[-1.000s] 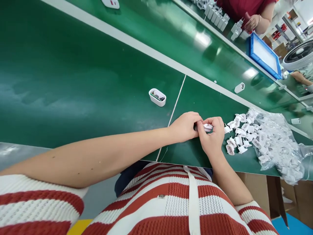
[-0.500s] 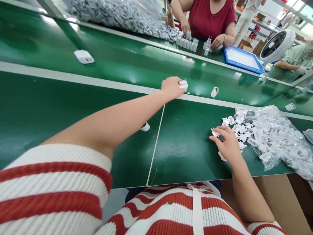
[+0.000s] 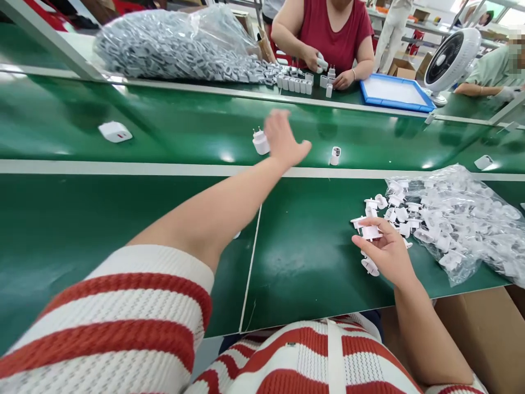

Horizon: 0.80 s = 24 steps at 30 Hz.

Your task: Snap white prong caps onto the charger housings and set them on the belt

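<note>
My left hand (image 3: 284,139), slightly blurred, is stretched over the green conveyor belt with its thumb spread and nothing in its grasp. Just left of it a white charger plug (image 3: 261,142) stands on the belt with its two pins up. A white charger housing (image 3: 335,156), its open end showing, lies farther right on the belt. Over the bench, my right hand (image 3: 385,249) pinches a white plug cover (image 3: 371,232) between thumb and fingers. Loose plug covers (image 3: 404,215) surround that hand, spilling from a clear plastic bag (image 3: 463,219).
Left along the belt lies another white charger (image 3: 115,132). Across it, a person in a red top (image 3: 336,33) handles white pieces beside a row of housings (image 3: 294,85). A large bag of grey-white parts (image 3: 172,49), a blue-rimmed tray (image 3: 397,105) and a fan (image 3: 451,60) stand there.
My left hand has let go of the white charger plug, which now stands on the belt, and its fingers have opened. My right hand still pinches a plug cover. The view has shifted.
</note>
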Each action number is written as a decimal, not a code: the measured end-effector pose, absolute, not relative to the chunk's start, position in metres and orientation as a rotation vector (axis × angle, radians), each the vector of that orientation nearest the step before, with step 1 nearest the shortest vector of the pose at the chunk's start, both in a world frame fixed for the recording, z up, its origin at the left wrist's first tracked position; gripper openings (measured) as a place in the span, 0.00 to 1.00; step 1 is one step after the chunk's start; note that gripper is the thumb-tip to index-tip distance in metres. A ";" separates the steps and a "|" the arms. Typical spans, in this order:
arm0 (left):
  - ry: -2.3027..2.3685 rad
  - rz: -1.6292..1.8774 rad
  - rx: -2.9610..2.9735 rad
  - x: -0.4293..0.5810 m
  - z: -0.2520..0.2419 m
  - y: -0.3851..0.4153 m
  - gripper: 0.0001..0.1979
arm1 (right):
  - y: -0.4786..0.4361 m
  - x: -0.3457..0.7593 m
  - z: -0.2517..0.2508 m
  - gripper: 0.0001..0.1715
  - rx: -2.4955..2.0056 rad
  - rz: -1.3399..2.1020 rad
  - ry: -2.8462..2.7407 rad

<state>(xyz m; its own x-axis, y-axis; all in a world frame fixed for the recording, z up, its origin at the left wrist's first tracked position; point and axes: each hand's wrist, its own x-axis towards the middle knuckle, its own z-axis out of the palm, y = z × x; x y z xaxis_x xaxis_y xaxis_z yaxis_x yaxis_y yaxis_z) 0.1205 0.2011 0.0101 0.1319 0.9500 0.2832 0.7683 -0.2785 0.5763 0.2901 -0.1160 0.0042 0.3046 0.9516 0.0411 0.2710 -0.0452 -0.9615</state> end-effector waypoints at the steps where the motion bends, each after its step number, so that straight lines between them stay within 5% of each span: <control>1: 1.573 0.826 2.147 0.136 0.010 0.194 0.42 | -0.116 0.291 0.004 0.21 -1.501 0.862 -1.188; 5: 1.487 0.534 1.996 0.186 0.000 0.176 0.37 | -0.122 0.289 0.006 0.22 -1.343 1.025 -1.149; 10: 1.522 0.557 1.919 0.192 0.004 0.162 0.18 | -0.130 0.285 0.013 0.32 -1.315 1.006 -0.783; 17: 1.080 0.558 2.114 0.117 0.019 0.055 0.11 | -0.119 0.291 0.006 0.21 -1.347 1.065 -0.548; 24: 0.797 0.500 2.098 0.049 -0.009 -0.037 0.13 | -0.112 0.267 0.015 0.15 -1.466 0.978 -1.158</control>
